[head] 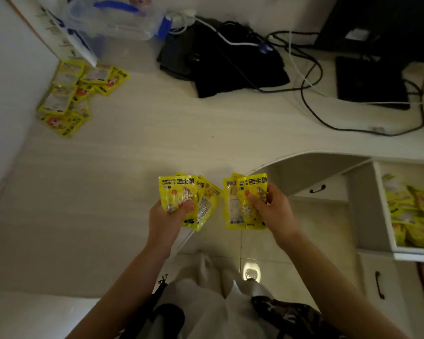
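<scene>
Left hand (168, 216): a fan of packets (181, 189), yellow and marked HAND WARMER, is gripped; the thumb is laid on the front packet and the fingers are curled behind.
Right hand (271, 206): a smaller bundle (238, 209) of the same packets is pinched between thumb and fingers.
Position: both lots are held above the front edge of the desk, just beside each other and apart.
Desk (157, 143): pale, with a curved cut-out at the right.
Black cloth (230, 64): laid at the back, crossed by cables (311, 94).
Clear box (118, 18): placed at the back left.
Open drawer (383, 204): filled with more yellow packets (411, 216).
Loose pile (69, 99): yellow packets spread at the far left of the desk.
</scene>
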`<state>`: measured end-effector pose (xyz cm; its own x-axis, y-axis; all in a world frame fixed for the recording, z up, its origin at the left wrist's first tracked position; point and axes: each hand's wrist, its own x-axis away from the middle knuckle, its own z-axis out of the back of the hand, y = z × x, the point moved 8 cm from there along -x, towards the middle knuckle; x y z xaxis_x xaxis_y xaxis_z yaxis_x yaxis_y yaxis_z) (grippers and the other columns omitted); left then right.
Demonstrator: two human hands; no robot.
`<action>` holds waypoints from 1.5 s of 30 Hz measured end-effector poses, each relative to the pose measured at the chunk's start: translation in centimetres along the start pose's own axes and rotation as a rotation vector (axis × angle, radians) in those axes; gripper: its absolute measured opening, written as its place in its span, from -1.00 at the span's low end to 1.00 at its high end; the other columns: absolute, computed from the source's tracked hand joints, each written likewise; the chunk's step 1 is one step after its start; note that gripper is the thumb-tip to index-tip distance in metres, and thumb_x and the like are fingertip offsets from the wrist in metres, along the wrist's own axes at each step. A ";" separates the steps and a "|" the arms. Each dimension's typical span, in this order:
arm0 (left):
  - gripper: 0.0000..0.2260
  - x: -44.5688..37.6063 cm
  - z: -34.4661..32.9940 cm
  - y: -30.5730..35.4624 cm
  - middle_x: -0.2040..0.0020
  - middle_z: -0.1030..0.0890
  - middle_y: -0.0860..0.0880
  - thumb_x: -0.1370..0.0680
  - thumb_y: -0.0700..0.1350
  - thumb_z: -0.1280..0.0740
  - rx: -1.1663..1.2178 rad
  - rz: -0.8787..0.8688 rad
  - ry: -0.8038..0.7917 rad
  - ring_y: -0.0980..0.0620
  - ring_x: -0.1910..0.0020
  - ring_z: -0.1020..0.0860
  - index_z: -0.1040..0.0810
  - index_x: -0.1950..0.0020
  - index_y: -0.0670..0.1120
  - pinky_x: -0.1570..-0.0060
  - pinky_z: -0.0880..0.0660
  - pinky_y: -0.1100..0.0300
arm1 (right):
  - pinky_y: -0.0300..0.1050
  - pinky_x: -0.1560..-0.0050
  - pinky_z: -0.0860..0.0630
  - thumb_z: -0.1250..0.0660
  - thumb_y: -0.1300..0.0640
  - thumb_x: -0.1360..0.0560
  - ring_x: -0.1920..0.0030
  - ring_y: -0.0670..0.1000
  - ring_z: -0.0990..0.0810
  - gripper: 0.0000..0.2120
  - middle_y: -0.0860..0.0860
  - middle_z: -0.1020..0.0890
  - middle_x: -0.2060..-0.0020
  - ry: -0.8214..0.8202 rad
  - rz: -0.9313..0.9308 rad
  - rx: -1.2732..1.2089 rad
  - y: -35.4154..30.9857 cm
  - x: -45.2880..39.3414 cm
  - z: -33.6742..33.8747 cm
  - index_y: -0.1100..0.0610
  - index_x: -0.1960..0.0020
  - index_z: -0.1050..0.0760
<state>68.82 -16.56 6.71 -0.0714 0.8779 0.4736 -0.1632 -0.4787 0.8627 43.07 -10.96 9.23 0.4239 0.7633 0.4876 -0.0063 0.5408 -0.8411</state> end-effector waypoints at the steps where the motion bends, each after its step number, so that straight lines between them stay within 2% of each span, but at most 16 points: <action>1: -0.86 0.4 -1.0 0.1 0.21 -0.70 0.05 -0.41 -0.21 -0.50 -0.017 -0.013 -0.023 0.08 0.19 -0.68 -0.65 0.11 0.00 0.16 -0.60 0.10 | -0.23 0.34 -0.48 -0.36 0.18 -0.50 0.25 -0.07 -0.59 -0.88 -0.03 -0.62 0.21 0.025 -0.010 -0.021 0.8 0.7 1.2 0.14 -0.04 -0.52; 4: -0.85 2.2 -4.2 0.0 0.23 -0.68 0.10 -0.41 -0.21 -0.50 -0.066 -0.049 -0.086 0.16 0.25 -0.66 -0.62 0.12 0.01 0.22 -0.57 0.23 | -0.34 0.41 -0.49 -0.36 0.20 -0.51 0.29 -0.14 -0.60 -0.93 -0.06 -0.63 0.23 0.084 -0.042 -0.095 3.2 2.8 4.6 0.08 0.02 -0.51; 7: -0.85 4.7 -7.8 -0.5 0.20 -0.66 0.08 -0.41 -0.18 -0.50 -0.131 -0.074 -0.172 0.29 0.31 -0.62 -0.61 0.09 0.01 0.32 -0.51 0.41 | -0.26 0.33 -0.51 -0.36 0.19 -0.51 0.26 -0.11 -0.62 -0.93 -0.06 -0.64 0.22 0.156 -0.061 -0.141 6.0 5.3 8.4 0.05 0.05 -0.51; 11: -0.88 9.2 -12.6 -2.2 0.23 -0.67 0.11 -0.39 -0.08 -0.54 -0.224 -0.063 -0.260 0.21 0.27 -0.64 -0.62 0.18 0.05 0.25 -0.52 0.26 | -0.21 0.31 -0.53 -0.36 0.18 -0.51 0.21 -0.05 -0.64 -0.94 -0.03 -0.65 0.20 0.231 -0.105 -0.248 10.4 9.2 13.6 0.06 0.04 -0.52; 14: -0.88 13.4 -16.3 -4.1 0.25 -0.66 0.10 -0.39 -0.10 -0.53 -0.246 -0.029 -0.302 0.19 0.27 -0.62 -0.61 0.20 0.03 0.28 -0.48 0.27 | -0.24 0.33 -0.54 -0.35 0.19 -0.52 0.24 -0.08 -0.64 -0.93 -0.05 -0.65 0.21 0.294 -0.121 -0.300 13.9 12.5 17.8 0.04 0.05 -0.51; 17: -0.90 17.8 -19.9 -5.6 0.28 -0.66 0.13 -0.39 -0.12 -0.53 -0.282 -0.047 -0.362 0.28 0.34 -0.62 -0.63 0.19 0.00 0.31 -0.50 0.34 | -0.32 0.40 -0.52 -0.34 0.23 -0.52 0.29 -0.14 -0.63 -0.89 -0.03 -0.64 0.20 0.369 -0.148 -0.359 17.4 16.2 22.3 0.15 -0.04 -0.50; 19: -0.89 20.6 -22.2 -6.8 0.25 -0.68 0.08 -0.40 -0.12 -0.53 -0.315 -0.047 -0.401 0.27 0.33 -0.62 -0.65 0.13 -0.05 0.32 -0.51 0.36 | -0.34 0.42 -0.53 -0.34 0.25 -0.52 0.30 -0.15 -0.61 -0.86 -0.02 -0.62 0.20 0.428 -0.170 -0.388 19.6 18.5 25.0 0.20 -0.08 -0.49; 21: -0.86 23.1 -24.5 -7.8 0.22 -0.68 0.05 -0.39 -0.13 -0.53 -0.328 -0.042 -0.431 0.24 0.33 -0.63 -0.65 0.09 -0.08 0.34 -0.51 0.38 | -0.31 0.36 -0.56 -0.34 0.23 -0.52 0.23 -0.09 -0.60 -0.83 -0.01 -0.62 0.18 0.485 -0.194 -0.405 21.5 20.6 27.6 0.20 -0.10 -0.48; 24: -0.88 26.0 -28.0 -8.9 0.25 -0.67 0.08 -0.39 -0.15 -0.53 -0.339 -0.033 -0.475 0.27 0.37 -0.62 -0.62 0.17 -0.04 0.39 -0.50 0.39 | -0.15 0.20 -0.57 -0.35 0.22 -0.51 0.13 0.02 -0.61 -0.82 0.05 -0.62 0.10 0.562 -0.220 -0.419 24.1 22.9 31.1 0.18 -0.10 -0.49; 27: -0.88 28.1 -31.7 -9.4 0.29 -0.67 0.12 -0.39 -0.16 -0.53 -0.387 -0.051 -0.557 0.26 0.35 -0.63 -0.62 0.19 -0.01 0.37 -0.51 0.39 | -0.14 0.19 -0.55 -0.36 0.20 -0.51 0.11 0.04 -0.59 -0.79 0.09 -0.61 0.07 0.636 -0.256 -0.444 26.0 24.5 34.3 0.23 -0.12 -0.47; 32: -0.89 29.2 -37.6 -9.4 0.22 -0.67 0.05 -0.40 -0.15 -0.52 -0.443 -0.063 -0.615 0.20 0.31 -0.63 -0.62 0.15 -0.04 0.33 -0.50 0.34 | -0.24 0.26 -0.54 -0.36 0.21 -0.51 0.21 -0.07 -0.57 -0.78 0.04 -0.60 0.11 0.691 -0.280 -0.493 27.7 24.2 38.9 0.23 -0.13 -0.46; 37: -0.83 27.5 -43.5 -8.5 0.21 -0.65 0.02 -0.38 -0.12 -0.54 -0.467 -0.023 -0.604 0.09 0.23 -0.61 -0.57 0.18 -0.03 0.26 -0.48 0.24 | -0.05 0.13 -0.58 -0.37 0.21 -0.50 0.08 0.09 -0.60 -0.80 0.17 -0.63 0.01 0.770 -0.293 -0.451 27.7 20.8 44.3 0.23 -0.08 -0.45; 39: -0.82 26.3 -45.8 -7.7 0.19 -0.64 0.02 -0.38 -0.10 -0.54 -0.475 -0.016 -0.601 0.09 0.22 -0.60 -0.55 0.16 -0.02 0.27 -0.46 0.24 | 0.00 0.11 -0.59 -0.37 0.20 -0.50 0.11 0.09 -0.60 -0.79 0.19 -0.63 0.01 0.773 -0.290 -0.417 26.8 18.7 46.6 0.25 -0.08 -0.45; 41: -0.79 25.1 -48.0 -6.7 0.19 -0.62 0.03 -0.38 -0.09 -0.54 -0.493 -0.005 -0.589 0.09 0.21 -0.58 -0.53 0.13 -0.03 0.29 -0.44 0.23 | 0.04 0.09 -0.59 -0.37 0.19 -0.50 0.13 0.08 -0.60 -0.82 0.18 -0.63 0.02 0.760 -0.273 -0.393 25.6 16.4 48.8 0.22 -0.07 -0.46; 45: -0.80 23.0 -52.3 -4.7 0.22 -0.59 0.04 -0.40 -0.11 -0.52 -0.494 -0.008 -0.572 0.07 0.23 -0.56 -0.50 0.17 -0.02 0.30 -0.42 0.26 | 0.16 0.00 -0.61 -0.37 0.15 -0.49 0.03 0.15 -0.64 -0.87 0.12 -0.65 0.05 0.742 -0.245 -0.372 23.9 12.1 52.9 0.10 -0.01 -0.47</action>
<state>16.46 6.72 4.29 0.4318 0.6719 0.6018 -0.5931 -0.2911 0.7506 0.12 29.93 7.39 0.8572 0.1422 0.4950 0.4041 0.4100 -0.8177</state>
